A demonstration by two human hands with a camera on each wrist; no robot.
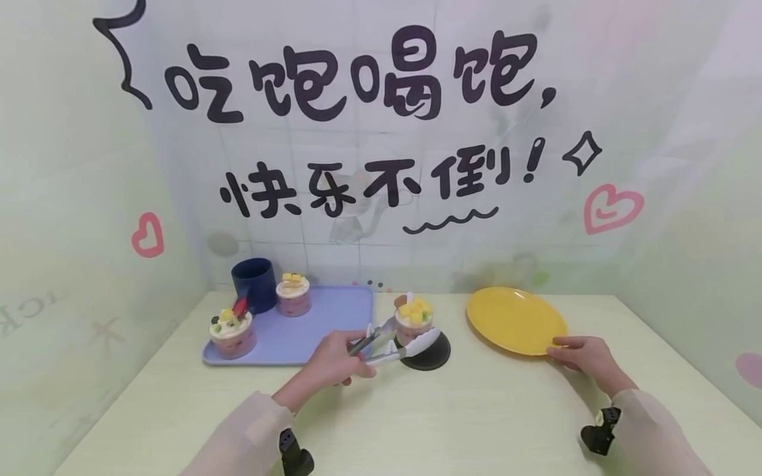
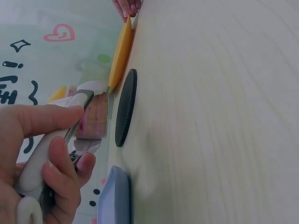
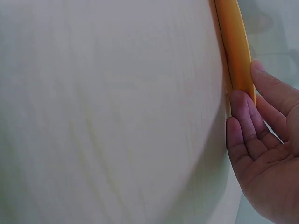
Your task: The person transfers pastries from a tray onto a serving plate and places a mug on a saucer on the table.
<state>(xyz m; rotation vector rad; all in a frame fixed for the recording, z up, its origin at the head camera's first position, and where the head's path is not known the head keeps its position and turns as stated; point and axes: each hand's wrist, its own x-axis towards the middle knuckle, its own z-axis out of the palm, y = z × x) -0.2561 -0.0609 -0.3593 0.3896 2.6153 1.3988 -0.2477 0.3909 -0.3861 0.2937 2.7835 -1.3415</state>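
Observation:
My left hand (image 1: pixel 339 359) grips a pair of tongs (image 1: pixel 423 342) with pale scalloped tips. Between the tips is a clear cup of layered pink dessert (image 1: pixel 415 312), topped with yellow fruit cubes. The left wrist view shows the cup raised a little off a round black coaster (image 2: pixel 126 108), with a narrow gap between them. On the right, my right hand (image 1: pixel 589 358) pinches the near right rim of a yellow oval plate (image 1: pixel 514 320). In the right wrist view the thumb lies on the upper side of the rim, other fingers beneath it.
A blue-lilac tray (image 1: pixel 339 317) stands at the back left. It carries a dark blue mug (image 1: pixel 254 281) and two more dessert cups, one at the front corner (image 1: pixel 233 338) and one behind (image 1: pixel 294 301). A printed cloth wall (image 1: pixel 381 258) borders the table's back.

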